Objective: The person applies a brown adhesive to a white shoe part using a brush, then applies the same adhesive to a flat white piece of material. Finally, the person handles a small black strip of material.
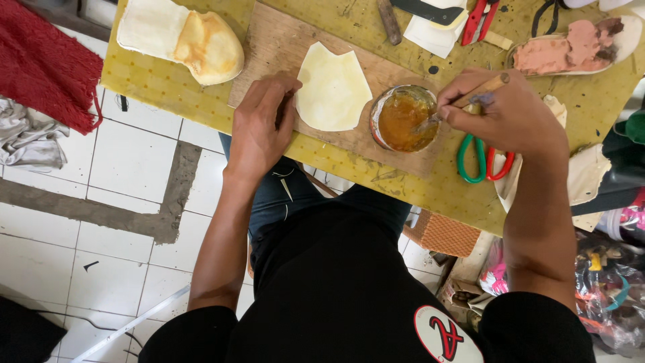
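Note:
A pale cream leather piece [332, 87] lies on a wooden board [275, 40] on the yellow table [168, 87]. My left hand [263, 124] rests flat on the board, its fingers touching the piece's left edge. My right hand [507, 111] grips a wooden-handled brush [480, 91] whose tip dips into a round can of amber glue [403, 119] standing right of the piece.
A cream shoe upper [181, 40] lies at the table's far left. Green- and red-handled scissors [480, 161] sit under my right wrist. A pink-coated sole [571, 48], red pliers [478, 20] and a knife [390, 21] lie at the back. Red cloth [47, 64] hangs left.

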